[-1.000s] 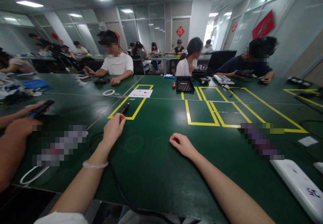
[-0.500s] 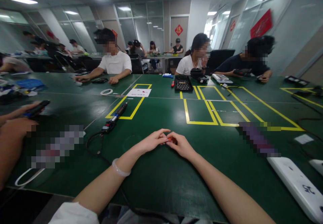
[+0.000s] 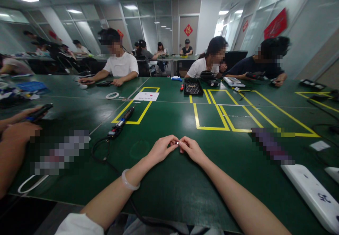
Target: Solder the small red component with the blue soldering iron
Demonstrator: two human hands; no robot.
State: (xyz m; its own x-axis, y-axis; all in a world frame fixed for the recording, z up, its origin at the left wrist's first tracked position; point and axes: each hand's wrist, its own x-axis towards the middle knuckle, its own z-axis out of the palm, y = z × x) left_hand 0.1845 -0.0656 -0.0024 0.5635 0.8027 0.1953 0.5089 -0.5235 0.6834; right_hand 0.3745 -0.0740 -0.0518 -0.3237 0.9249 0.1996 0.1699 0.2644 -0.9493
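My left hand point(image 3: 161, 148) and my right hand point(image 3: 192, 148) meet at the middle of the green table point(image 3: 169, 178), fingertips pinched together on a tiny pale part point(image 3: 177, 142) held between them. A pale bangle sits on my left wrist. To the left of my hands a black pen-shaped tool point(image 3: 122, 122) with a cable lies on the table, half inside a yellow taped rectangle point(image 3: 136, 105).
A white power strip point(image 3: 309, 189) lies at the right. A black tray point(image 3: 193, 87) and white sheet point(image 3: 146, 96) sit farther back. Another person's hands point(image 3: 18, 129) hold a dark device at the left. Several people sit across the table.
My left hand left the pen-shaped tool and came to the middle to meet my right hand. Both now pinch a tiny part between them.
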